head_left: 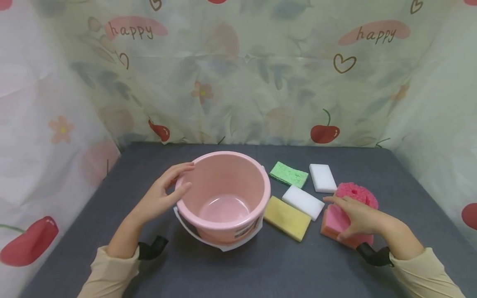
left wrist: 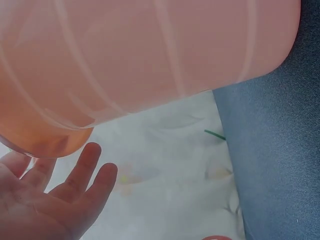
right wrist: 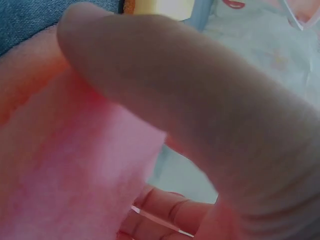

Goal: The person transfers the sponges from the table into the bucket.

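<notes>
A pink bucket (head_left: 223,226) with a white handle (head_left: 223,248) stands upright left of the middle of the table. My left hand (head_left: 160,198) is at the bucket's left rim, its fingers loosely extended and the thumb reaching over the opening. In the left wrist view, the fingertips (left wrist: 90,150) are right by the rim, beside the ribbed outer wall. My right hand (head_left: 359,217) holds a pink-and-orange sponge (head_left: 336,220), thumb on the near side and fingers across the far side. Behind that hand sits a bright pink rounded sponge (head_left: 367,196), partly hidden.
Between bucket and right hand lie a yellow sponge (head_left: 287,218), a green sponge (head_left: 288,174) and two white sponges, one nearer (head_left: 303,201) and one farther back (head_left: 322,178). Printed cloth (head_left: 238,103) hangs behind and at both sides of the dark table (head_left: 238,275).
</notes>
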Motion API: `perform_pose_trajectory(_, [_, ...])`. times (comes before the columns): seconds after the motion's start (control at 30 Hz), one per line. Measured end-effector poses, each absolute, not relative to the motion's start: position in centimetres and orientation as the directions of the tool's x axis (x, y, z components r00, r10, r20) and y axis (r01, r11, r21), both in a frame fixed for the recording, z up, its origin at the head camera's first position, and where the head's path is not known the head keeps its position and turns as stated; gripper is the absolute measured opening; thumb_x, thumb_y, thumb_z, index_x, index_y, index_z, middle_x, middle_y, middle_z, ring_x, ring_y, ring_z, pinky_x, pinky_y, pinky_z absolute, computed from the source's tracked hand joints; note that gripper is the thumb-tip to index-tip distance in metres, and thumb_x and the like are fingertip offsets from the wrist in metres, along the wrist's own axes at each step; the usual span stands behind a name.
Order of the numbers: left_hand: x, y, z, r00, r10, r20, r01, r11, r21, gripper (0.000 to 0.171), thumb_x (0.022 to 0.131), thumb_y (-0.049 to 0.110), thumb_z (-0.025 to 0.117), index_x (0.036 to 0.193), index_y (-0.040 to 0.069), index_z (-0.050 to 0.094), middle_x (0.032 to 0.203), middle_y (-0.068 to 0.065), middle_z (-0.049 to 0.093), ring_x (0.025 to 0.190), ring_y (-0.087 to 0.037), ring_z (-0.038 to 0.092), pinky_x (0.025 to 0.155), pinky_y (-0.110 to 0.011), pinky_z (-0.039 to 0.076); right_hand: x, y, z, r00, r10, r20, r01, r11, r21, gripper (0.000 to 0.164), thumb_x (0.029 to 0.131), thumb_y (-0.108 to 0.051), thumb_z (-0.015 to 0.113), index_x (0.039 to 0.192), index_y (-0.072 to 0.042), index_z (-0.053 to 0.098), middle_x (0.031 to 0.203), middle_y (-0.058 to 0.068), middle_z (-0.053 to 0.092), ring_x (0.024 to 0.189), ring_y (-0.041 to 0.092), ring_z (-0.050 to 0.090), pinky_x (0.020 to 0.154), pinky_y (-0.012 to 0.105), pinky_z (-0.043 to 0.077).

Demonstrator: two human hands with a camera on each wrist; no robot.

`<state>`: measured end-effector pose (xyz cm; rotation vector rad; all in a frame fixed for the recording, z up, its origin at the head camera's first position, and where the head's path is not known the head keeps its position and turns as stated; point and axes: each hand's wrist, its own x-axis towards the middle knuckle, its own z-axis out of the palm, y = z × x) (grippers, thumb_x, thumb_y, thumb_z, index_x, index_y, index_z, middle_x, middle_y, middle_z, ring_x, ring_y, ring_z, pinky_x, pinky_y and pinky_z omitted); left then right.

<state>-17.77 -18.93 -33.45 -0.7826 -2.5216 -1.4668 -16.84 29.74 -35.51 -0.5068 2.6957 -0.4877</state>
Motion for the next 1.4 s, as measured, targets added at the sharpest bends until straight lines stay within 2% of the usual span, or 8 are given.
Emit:
perform_pose_trajectory(0.13, [-17.8,-18.9,-33.4,-0.86,0.373,0.347,0.486,0.394,0.78,0.043,0.091,0.011,0.057,0.134,0.01,0.048,0.142,-0.007,0.043,0.129,-0.013,0.039,0.097,-0.006,0.033,-16.8,29.7,-35.3,-0.874,-0.401,-0.275,-0.279,0.877,-0.392,0.098,0.057,-0.035,0.086,0.137,-0.006,0.038,0.126,0.018,0.048,0.11,0.035,0.043,0.074,0.044,0.053])
perform_pose_trajectory(0.37, [-17.8,-18.8,-33.4,-0.866,0.37,0.336,0.474,0.397,0.786,0.043,0.091,0.012,0.057,0.133,0.011,0.048,0.143,-0.007,0.042,0.13,-0.021,0.038,0.097,-0.005,0.033,-16.8,29.8,-34.4,-0.889,-0.388,-0.245,-0.258,0.865,-0.431,0.099,0.057,-0.037,0.086,0.137,-0.006,0.037,0.124,0.016,0.048,0.11,0.032,0.043,0.07,0.038,0.054])
perform_pose_trajectory(0.47, [-17.8,-18.8,-33.5,-0.866,0.367,0.34,0.476,0.395,0.786,0.042,0.092,0.012,0.057,0.133,0.011,0.048,0.143,-0.007,0.042,0.13,-0.017,0.039,0.097,-0.006,0.033,-16.7,29.6,-34.2,-0.891,-0.406,-0.203,-0.292,0.855,-0.429,0.095,0.059,-0.036,0.085,0.136,-0.006,0.038,0.121,0.014,0.05,0.106,0.029,0.045,0.068,0.034,0.052])
perform_pose_trajectory(0.7, [-17.8,-18.9,-33.7,-0.861,0.363,0.356,0.486,0.379,0.788,0.041,0.091,0.01,0.056,0.132,0.006,0.049,0.142,-0.008,0.042,0.126,0.001,0.038,0.097,-0.005,0.033,-16.8,29.3,-33.7,-0.896,-0.425,-0.129,-0.343,0.847,-0.406,0.089,0.064,-0.04,0.082,0.133,-0.004,0.04,0.113,0.008,0.054,0.099,0.021,0.048,0.065,0.026,0.048])
perform_pose_trajectory(1.03, [-17.8,-18.8,-33.8,-0.855,0.36,0.374,0.498,0.368,0.785,0.04,0.091,0.008,0.056,0.13,0.005,0.05,0.141,-0.009,0.043,0.124,0.005,0.038,0.096,-0.006,0.034,-16.9,28.5,-32.9,-0.923,-0.383,-0.05,-0.334,0.856,-0.394,0.08,0.065,-0.045,0.081,0.125,-0.008,0.044,0.107,0.007,0.057,0.094,0.02,0.052,0.062,0.024,0.048])
perform_pose_trajectory(1.27, [-17.8,-18.8,-33.8,-0.858,0.361,0.366,0.491,0.367,0.79,0.04,0.092,0.009,0.055,0.131,0.005,0.05,0.142,-0.009,0.042,0.124,0.005,0.038,0.095,-0.006,0.035,-17.0,27.8,-32.1,-0.927,-0.375,0.007,-0.338,0.829,-0.445,0.071,0.069,-0.04,0.08,0.12,-0.005,0.044,0.105,0.01,0.058,0.092,0.022,0.054,0.063,0.028,0.052])
perform_pose_trajectory(1.4, [-17.8,-18.8,-33.9,-0.856,0.361,0.371,0.495,0.365,0.789,0.039,0.092,0.009,0.055,0.13,0.007,0.05,0.142,-0.009,0.043,0.124,0.004,0.038,0.095,-0.007,0.035,-17.0,27.3,-31.7,-0.935,-0.353,0.037,-0.331,0.83,-0.449,0.069,0.07,-0.04,0.079,0.121,-0.009,0.045,0.105,0.008,0.057,0.094,0.023,0.053,0.063,0.027,0.051])
